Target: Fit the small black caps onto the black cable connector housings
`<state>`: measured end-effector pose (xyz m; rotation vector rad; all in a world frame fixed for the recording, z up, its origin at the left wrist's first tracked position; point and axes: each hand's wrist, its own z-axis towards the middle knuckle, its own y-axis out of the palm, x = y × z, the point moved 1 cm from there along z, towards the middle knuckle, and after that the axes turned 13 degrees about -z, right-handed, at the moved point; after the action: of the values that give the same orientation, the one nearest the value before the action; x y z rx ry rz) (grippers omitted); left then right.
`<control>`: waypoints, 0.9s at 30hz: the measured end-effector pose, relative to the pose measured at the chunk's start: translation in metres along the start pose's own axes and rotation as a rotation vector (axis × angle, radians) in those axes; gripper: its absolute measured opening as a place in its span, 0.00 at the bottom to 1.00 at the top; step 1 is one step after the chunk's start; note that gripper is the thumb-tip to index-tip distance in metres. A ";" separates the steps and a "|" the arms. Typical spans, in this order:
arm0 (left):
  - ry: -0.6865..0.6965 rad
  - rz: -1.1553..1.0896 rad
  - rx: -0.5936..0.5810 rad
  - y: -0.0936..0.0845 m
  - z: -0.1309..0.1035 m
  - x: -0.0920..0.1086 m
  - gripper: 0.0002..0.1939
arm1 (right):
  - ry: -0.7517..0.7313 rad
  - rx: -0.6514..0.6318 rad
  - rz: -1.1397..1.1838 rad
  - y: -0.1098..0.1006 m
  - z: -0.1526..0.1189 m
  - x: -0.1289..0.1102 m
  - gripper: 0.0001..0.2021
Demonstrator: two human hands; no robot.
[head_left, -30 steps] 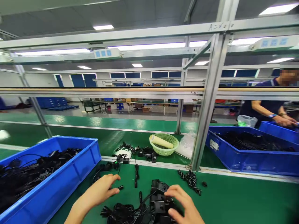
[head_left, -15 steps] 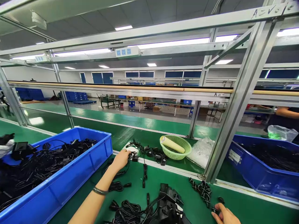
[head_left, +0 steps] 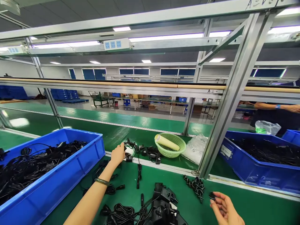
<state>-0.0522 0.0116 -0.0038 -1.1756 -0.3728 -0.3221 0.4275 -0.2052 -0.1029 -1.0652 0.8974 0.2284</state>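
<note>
My left hand (head_left: 117, 153) reaches to the far bench edge, its fingers closed at a tangle of black cables (head_left: 131, 145); the part inside the fingers is mostly hidden. Just beside it sits a small black plug block (head_left: 128, 158). At the right, my right hand (head_left: 226, 207) has thumb and forefinger at a small round black piece (head_left: 212, 195), its other fingers curled. Left of that hand lies a bunch of black twisted ties (head_left: 195, 187). Between my arms are black power adapters (head_left: 162, 203) and coiled black cables (head_left: 122, 214) on the green bench.
A blue bin (head_left: 77, 168) full of black cables stands left, another blue bin (head_left: 253, 172) right. Beyond the rail are a green basket (head_left: 172, 153) holding a yellow roll (head_left: 167, 142) and a clear plastic bag (head_left: 195, 148). A metal post (head_left: 225, 103) rises at right. Another person's arm shows far right.
The view has shifted. My right hand has left the end of the tie bunch and moved to the round black piece. My left hand stays at the cables.
</note>
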 end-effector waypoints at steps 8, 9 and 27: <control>0.303 -1.315 0.712 -0.094 -0.067 0.031 0.19 | -0.066 -0.118 0.296 -0.003 -0.026 -0.053 0.40; 0.274 -1.422 0.676 -0.100 -0.078 0.037 0.19 | -0.086 -0.144 0.349 -0.003 -0.031 -0.063 0.40; 0.421 -0.905 -0.333 -0.051 -0.223 0.087 0.16 | -0.944 -0.156 0.257 0.013 -0.118 -0.208 0.07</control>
<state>0.0290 -0.2190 0.0016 -1.1622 -0.4732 -1.4389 0.2254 -0.2464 0.0192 -0.8323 0.1510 0.9388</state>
